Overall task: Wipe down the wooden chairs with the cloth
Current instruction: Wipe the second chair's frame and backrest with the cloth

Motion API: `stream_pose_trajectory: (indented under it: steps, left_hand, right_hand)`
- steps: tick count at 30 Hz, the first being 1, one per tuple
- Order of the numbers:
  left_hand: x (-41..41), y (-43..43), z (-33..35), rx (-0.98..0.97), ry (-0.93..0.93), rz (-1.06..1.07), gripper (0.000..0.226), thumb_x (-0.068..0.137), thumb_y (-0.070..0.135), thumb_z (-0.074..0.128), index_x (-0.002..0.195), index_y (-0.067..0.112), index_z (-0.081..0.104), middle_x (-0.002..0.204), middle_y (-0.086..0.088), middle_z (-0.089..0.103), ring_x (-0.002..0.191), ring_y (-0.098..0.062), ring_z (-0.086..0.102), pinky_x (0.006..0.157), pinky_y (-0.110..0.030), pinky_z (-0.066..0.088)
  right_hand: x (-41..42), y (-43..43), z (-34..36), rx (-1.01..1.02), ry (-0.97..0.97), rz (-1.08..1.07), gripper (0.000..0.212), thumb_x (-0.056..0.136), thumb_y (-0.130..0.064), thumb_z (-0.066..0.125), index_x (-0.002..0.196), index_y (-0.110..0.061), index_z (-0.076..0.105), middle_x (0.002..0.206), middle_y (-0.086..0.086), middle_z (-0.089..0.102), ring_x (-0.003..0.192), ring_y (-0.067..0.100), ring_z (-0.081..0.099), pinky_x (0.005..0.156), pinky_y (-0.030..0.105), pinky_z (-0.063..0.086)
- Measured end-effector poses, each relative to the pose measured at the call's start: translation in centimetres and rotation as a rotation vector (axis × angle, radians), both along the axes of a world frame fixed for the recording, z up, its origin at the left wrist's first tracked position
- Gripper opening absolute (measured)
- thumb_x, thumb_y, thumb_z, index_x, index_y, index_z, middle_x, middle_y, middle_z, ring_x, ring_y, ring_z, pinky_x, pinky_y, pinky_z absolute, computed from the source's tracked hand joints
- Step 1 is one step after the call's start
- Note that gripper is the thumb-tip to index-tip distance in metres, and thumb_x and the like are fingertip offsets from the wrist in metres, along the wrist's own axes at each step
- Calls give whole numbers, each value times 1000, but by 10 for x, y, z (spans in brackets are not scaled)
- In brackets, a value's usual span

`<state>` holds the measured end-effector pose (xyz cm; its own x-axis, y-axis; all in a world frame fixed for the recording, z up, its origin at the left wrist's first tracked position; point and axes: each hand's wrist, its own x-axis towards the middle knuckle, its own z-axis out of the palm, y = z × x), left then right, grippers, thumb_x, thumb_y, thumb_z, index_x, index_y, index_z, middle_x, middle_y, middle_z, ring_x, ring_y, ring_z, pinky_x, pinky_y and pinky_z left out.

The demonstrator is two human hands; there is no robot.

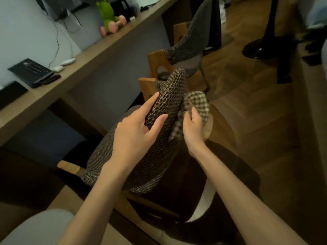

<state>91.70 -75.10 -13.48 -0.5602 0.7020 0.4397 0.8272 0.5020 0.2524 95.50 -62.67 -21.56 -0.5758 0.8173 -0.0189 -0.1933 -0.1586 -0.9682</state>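
Head view: nearest to us we see two bare forearms reaching forward over a chair (146, 167) with a woven brown padded back and a wooden frame. The left hand (136, 128) lies on the upper part of this back, its fingers straight and spread, touching the fabric and not curled around it. Just beside it, the right hand (192, 128) is closed around a checked cloth (196, 101), with the fingers curled into it. The cloth is bunched and lies against the right side of the chair back, near the top. Behind this chair stands a second chair (187, 48) of the same kind, on a wooden floor (247, 106). On the left runs a long desk (92, 55). On it we see a dark telephone (33, 73) and, farther away, a green plush toy (108, 13) with pink dumbbells (115, 25) beside it.
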Motion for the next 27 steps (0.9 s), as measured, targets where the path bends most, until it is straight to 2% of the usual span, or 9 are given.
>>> stream_pose_trajectory:
  steps: [3,6,10,13,16,20,22,25,27]
  left_hand:
    - [5,2,-3,55,100,97,52,88,59,47,137,42,43,61,11,57,44,-3,50,45,-30,49]
    - [7,-1,-12,100,188,150,51,89,60,48,133,36,51,74,9,66,48,-2,53,44,-16,40]
    - [7,-1,-18,139,257,172,50,89,60,49,131,33,53,96,5,72,58,-8,60,51,-19,41]
    - [11,0,-23,185,250,205,50,89,61,49,130,33,54,103,7,70,68,-8,65,56,-26,50]
    - [14,1,-28,219,292,244,50,89,61,49,128,30,57,103,7,70,81,-8,66,61,-24,49]
    - [11,1,-32,241,371,264,52,90,62,48,126,26,60,105,4,70,87,-11,67,63,-19,40]
    - [11,2,-36,247,387,267,52,90,62,48,125,26,60,107,5,70,91,-11,66,66,-18,39]
    - [9,0,-42,274,415,276,49,91,58,50,125,24,60,107,5,68,92,-9,64,69,-15,37]
    - [8,-3,-48,300,447,256,45,93,51,52,127,21,58,109,3,66,93,-9,61,72,-13,37]
  right_hand:
    - [-5,-1,6,120,71,-70,46,98,-15,38,144,-8,36,143,-4,42,133,7,36,110,19,27]
    - [-11,-8,-8,194,62,-150,40,98,-12,43,137,-5,45,124,-8,52,119,2,47,97,8,35]
    - [-21,-20,-39,165,-38,-179,41,97,-15,40,137,-13,46,126,6,59,112,18,56,100,36,44]
    - [-24,-10,-31,-13,-28,-211,40,97,-10,38,134,-11,51,120,-2,59,96,4,56,89,12,42]
    - [-17,-10,-6,6,62,-198,39,98,-14,38,136,-6,48,132,3,54,118,8,49,101,18,36]
    - [-13,-23,-8,139,133,-167,41,99,-16,40,139,-5,43,136,5,52,125,10,46,106,20,34]
    - [-15,-24,-28,156,123,-193,37,98,-15,43,134,-6,48,126,5,59,116,9,53,101,24,41]
    - [-18,-23,-51,64,79,-177,30,97,-10,41,123,-9,58,99,-4,65,82,-8,56,77,14,45]
    - [-18,-20,-45,-63,78,-167,33,97,-10,39,123,-15,58,101,-10,63,84,-11,55,81,17,45]
